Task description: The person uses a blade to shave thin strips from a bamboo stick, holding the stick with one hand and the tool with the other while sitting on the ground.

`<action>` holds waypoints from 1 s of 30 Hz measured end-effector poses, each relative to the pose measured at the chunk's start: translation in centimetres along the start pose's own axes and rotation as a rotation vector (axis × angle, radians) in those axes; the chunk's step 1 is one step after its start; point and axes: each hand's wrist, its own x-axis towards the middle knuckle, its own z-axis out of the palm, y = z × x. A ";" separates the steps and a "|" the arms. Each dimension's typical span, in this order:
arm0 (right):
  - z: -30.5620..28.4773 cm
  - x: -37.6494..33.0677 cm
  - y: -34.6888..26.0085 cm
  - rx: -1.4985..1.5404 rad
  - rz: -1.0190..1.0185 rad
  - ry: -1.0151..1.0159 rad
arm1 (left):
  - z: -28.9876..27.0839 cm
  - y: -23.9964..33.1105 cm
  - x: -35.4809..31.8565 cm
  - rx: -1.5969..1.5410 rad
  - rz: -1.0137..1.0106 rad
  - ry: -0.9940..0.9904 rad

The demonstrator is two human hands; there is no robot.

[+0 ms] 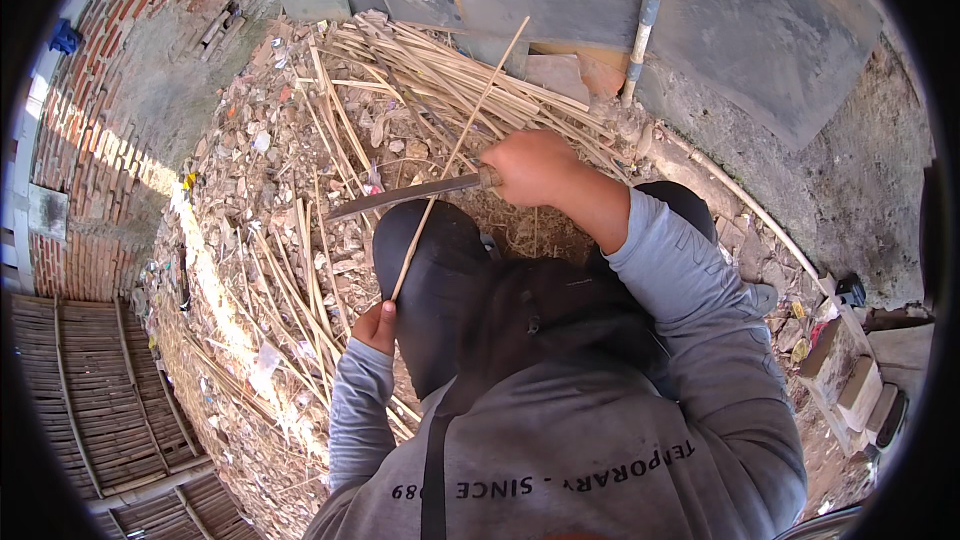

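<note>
See the strip slanting from upper centre to left of centre, clamped at its lower end in the grip of the left hand. Find the blade crossing it, with most of its handle hidden inside the closed grip of the right hand. Cannot tell contact from a gap between blade and strip. Cannot see the strip's covered end. Lose outer walls to the black rim. Note room left of the blade's tip, but the left knee close below and a pile above. Notice littered ground, brick wall upper left, slatted panel lower left.
</note>
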 end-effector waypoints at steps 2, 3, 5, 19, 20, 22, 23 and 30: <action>0.0 0.7 1.3 0.051 0.035 0.003 | 0.5 0.3 0.0 -0.003 0.063 0.044; 0.8 1.2 3.0 0.106 0.087 0.020 | 0.5 0.8 0.1 -0.012 0.066 0.034; 1.1 1.9 5.6 0.239 0.202 0.072 | 0.5 1.3 0.5 0.009 0.082 0.030; 3.4 3.4 6.1 0.265 0.123 0.022 | 0.4 0.7 0.6 -0.017 0.051 0.009; 3.1 3.3 6.1 0.266 0.128 0.039 | 0.3 1.1 0.8 -0.020 0.076 0.025; 2.5 2.2 4.2 0.275 0.135 0.062 | 0.1 -0.5 0.9 0.000 0.069 0.065; 1.8 1.8 3.2 0.234 0.136 0.075 | 0.0 -0.8 1.0 -0.007 0.068 0.068; 3.2 1.7 5.6 0.258 0.157 0.158 | 0.5 -0.1 0.8 -0.007 0.058 0.012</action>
